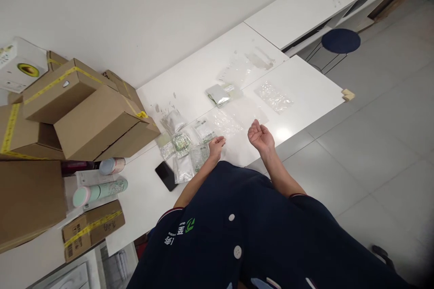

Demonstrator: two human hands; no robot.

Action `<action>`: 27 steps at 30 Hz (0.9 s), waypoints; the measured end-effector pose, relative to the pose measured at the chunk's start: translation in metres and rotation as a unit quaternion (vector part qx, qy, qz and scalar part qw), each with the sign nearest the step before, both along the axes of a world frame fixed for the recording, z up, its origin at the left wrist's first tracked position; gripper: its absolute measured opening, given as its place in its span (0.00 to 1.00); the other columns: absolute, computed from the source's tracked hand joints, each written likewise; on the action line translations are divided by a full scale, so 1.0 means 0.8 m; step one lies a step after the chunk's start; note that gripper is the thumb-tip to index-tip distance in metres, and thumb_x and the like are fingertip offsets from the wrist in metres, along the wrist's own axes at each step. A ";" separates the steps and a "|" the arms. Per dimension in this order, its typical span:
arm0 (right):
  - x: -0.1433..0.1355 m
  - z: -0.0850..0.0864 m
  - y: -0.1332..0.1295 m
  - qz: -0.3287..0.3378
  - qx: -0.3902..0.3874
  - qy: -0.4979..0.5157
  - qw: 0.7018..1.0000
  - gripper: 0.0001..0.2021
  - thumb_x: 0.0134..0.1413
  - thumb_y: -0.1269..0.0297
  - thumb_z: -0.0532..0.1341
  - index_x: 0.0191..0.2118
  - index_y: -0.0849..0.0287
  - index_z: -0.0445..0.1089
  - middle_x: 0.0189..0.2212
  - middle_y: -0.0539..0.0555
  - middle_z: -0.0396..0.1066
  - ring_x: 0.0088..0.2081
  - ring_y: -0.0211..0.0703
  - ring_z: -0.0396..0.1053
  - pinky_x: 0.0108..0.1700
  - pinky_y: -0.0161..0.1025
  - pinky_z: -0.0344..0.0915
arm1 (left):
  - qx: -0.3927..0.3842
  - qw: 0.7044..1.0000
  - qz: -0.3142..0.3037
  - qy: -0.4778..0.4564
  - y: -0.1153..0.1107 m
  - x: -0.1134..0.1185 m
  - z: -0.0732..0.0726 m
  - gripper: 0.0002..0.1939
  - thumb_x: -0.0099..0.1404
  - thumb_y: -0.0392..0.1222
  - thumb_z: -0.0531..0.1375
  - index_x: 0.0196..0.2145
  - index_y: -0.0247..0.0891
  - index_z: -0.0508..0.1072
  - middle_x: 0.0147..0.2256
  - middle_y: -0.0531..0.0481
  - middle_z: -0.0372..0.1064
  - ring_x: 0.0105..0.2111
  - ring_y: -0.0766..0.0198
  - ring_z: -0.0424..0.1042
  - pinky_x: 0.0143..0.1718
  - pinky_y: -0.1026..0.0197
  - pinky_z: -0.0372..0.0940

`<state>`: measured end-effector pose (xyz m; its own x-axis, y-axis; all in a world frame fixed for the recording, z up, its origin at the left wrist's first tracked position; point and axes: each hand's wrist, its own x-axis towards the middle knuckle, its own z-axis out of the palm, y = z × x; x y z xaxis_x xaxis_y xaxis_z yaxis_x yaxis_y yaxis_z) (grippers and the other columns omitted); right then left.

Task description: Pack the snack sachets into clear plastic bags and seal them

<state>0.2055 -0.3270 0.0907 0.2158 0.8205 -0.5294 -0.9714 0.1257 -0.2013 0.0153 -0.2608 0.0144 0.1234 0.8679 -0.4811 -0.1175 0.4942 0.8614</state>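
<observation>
My left hand [217, 146] is over the white table near its front edge, thumb and fingertips pinched together; what they hold, if anything, is too small to tell. Just beyond it lies a clear plastic bag [227, 123]. My right hand [261, 137] is raised by the table edge, palm turned up, fingers loosely curled and holding nothing visible. To the left of my left hand, several clear packets with white and green contents [182, 143] lie in a cluster. A silvery pouch [219, 95] rests farther back. Another clear bag [274, 97] lies flat to the right.
A black phone [166, 176] lies left of the packets. Cardboard boxes with yellow tape [98, 122] are piled at the left, beside a mint-green bottle [100, 193] and a small taped box [93, 230]. A round dark stool [341, 40] stands beyond the table at the right.
</observation>
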 end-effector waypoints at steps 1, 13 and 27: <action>0.006 -0.014 0.002 -0.002 -0.030 -0.038 0.999 0.16 0.66 0.59 0.44 0.45 0.50 0.68 0.40 0.52 0.73 0.38 0.36 0.73 0.38 0.38 0.72 | 0.022 1.000 -0.006 0.018 0.000 -0.001 -0.003 0.09 0.50 0.37 0.67 0.31 0.33 0.75 0.27 0.51 0.70 0.26 0.71 0.66 0.33 0.65 0.61; -0.021 -0.116 0.041 0.370 -0.261 -0.686 0.570 0.22 0.47 0.61 0.64 0.49 0.61 0.69 0.44 0.60 0.72 0.44 0.49 0.69 0.48 0.43 0.64 | -0.101 0.972 -0.155 0.145 0.004 -0.009 -0.037 0.12 0.58 0.38 0.62 0.42 0.36 0.73 0.27 0.51 0.68 0.24 0.70 0.68 0.29 0.66 0.62; -0.055 -0.094 0.052 0.426 -0.248 -0.652 0.576 0.18 0.49 0.62 0.62 0.47 0.59 0.68 0.34 0.55 0.71 0.33 0.43 0.68 0.37 0.37 0.62 | -0.262 0.929 -0.256 0.048 0.029 -0.024 0.020 0.29 0.55 0.64 0.63 0.43 0.37 0.68 0.32 0.46 0.67 0.27 0.62 0.71 0.34 0.57 0.69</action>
<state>0.1615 -0.2857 0.0157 0.3255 0.7403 -0.5883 0.3801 -0.6721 -0.6354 -0.0036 -0.2377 0.0305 0.3908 0.3505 -0.8511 0.3142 0.8184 0.4812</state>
